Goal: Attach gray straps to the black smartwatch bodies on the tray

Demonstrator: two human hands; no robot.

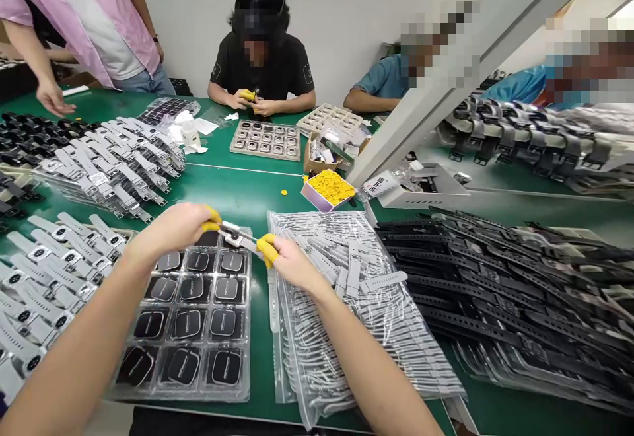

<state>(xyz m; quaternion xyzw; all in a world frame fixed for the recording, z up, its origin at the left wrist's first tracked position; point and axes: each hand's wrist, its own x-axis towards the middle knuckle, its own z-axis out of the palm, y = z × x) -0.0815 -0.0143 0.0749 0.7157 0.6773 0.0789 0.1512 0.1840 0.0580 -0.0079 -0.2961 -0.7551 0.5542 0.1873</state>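
Observation:
A smartwatch [234, 238] with a grey strap is held up between my two hands, above the top of a clear tray [248, 390]. My left hand [191, 221], with yellow finger cots, is closed on its left end. At its other side my right hand [283, 257], also in yellow finger cots, pinches the grey watch strap [252, 246]. Whether this strap is joined to the case I cannot tell. Square dark watch cases [226, 322] fill the tray's compartments. Loose grey straps [354, 267] lie on a plastic bag of straps [396, 330] under my right forearm.
Stacked trays of grey-strapped watches [54, 271] stand at left. Black straps [485, 277] are piled at right. A box of yellow finger cots [329, 188] sits beyond the bag, beside a slanted grey post [426, 99]. Across the green table [222, 188], a co-worker [260, 66] handles small parts.

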